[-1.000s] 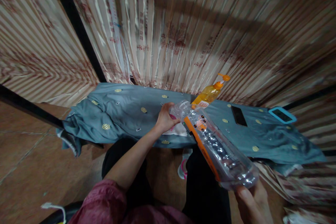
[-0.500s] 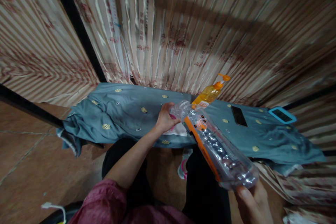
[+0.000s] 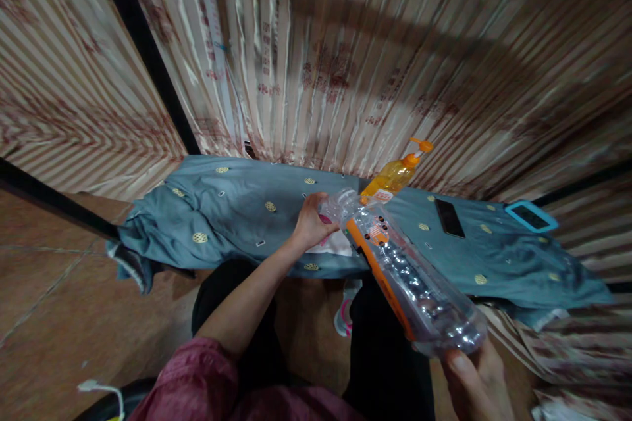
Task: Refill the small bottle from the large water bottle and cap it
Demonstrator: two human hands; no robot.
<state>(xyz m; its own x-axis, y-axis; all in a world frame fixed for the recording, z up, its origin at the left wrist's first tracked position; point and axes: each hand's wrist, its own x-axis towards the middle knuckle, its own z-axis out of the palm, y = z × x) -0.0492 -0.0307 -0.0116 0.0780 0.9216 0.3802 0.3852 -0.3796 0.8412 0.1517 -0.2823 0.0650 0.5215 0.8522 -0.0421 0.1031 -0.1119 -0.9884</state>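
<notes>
My right hand point(image 3: 476, 375) is closed around the base of a large clear plastic bottle point(image 3: 419, 283) with an orange label. The bottle slants, its neck pointing up-left towards my left hand point(image 3: 312, 222). The fingers of that hand are wrapped round a small clear plastic container point(image 3: 333, 209) with some pink on it, whose exact kind I cannot make out. The bottle's mouth lies at the container's top; whether they touch is unclear. A white and pink flat piece point(image 3: 338, 243) lies under my left hand on the cloth.
Behind the large bottle stands an orange pump bottle point(image 3: 392, 177). To the right lie a black phone point(image 3: 449, 218) and a blue-framed device point(image 3: 530, 216) on the grey-blue cloth point(image 3: 237, 210) covering a narrow table. A pleated curtain point(image 3: 316, 66) hangs behind.
</notes>
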